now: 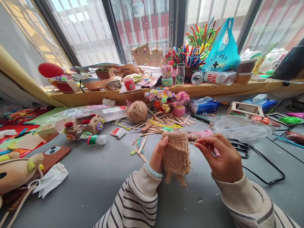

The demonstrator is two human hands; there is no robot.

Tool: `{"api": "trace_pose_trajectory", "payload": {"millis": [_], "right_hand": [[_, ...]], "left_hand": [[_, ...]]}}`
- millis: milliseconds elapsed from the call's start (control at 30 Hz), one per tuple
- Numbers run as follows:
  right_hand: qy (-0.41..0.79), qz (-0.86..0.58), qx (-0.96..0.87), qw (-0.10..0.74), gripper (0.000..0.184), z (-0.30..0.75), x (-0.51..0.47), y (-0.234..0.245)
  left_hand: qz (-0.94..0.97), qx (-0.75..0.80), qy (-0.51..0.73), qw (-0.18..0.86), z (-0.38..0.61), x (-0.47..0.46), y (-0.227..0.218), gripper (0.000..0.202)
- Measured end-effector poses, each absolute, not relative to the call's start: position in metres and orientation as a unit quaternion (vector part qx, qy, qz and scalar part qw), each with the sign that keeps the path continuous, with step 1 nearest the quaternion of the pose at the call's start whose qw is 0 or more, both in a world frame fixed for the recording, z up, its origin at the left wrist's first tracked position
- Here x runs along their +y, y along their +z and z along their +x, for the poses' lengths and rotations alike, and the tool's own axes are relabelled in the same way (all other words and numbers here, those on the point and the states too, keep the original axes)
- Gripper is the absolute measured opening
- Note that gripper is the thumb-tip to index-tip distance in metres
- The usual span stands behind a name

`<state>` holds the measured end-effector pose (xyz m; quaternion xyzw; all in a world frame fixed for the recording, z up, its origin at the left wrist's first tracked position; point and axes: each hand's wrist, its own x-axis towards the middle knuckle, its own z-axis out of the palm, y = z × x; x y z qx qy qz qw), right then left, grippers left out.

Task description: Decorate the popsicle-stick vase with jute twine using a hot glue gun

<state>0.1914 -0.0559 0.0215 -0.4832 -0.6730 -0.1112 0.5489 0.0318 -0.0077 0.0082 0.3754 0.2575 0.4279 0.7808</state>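
Note:
My left hand (158, 154) grips the left side of a small box-like craft piece (176, 158) wound with jute twine, its thumb lying on the front. Rows of twine cover most of the piece; a wedge of bare wooden sticks (182, 145) shows at the upper right. Two twine-wrapped legs (181, 181) stick out below. To the right, my right hand (219, 155) pinches a strand of twine (192, 142) between thumb and fingertips, and the strand runs taut across the front of the piece. Behind them sits a ball of jute twine (137, 111).
Loose wooden sticks (171, 121) lie scattered behind the piece. A small bottle (97, 139), a phone (51, 158) and a crumpled tissue (52, 179) lie leftward. To the right are a clear plastic bag (242, 128), scissors (241, 147) and a black cable (268, 182).

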Motion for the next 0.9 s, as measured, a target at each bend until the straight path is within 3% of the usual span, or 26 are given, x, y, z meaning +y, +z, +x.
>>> {"api": "trace_pose_trajectory", "payload": {"millis": [367, 667, 900], "right_hand": [[-0.146, -0.478, -0.657, 0.564, 0.012, 0.190, -0.059, 0.028], [-0.108, -0.477, -0.660, 0.570, 0.011, 0.190, -0.059, 0.027], [-0.082, -0.487, -0.651, 0.577, 0.009, 0.191, -0.059, 0.026]], "left_hand": [[0.381, 0.270, 0.409, 0.784, 0.033, -0.007, 0.005, 0.051], [0.278, 0.230, 0.426, 0.830, 0.035, -0.012, 0.019, 0.040], [0.262, 0.180, 0.397, 0.861, 0.031, -0.009, 0.017, 0.044]]}}
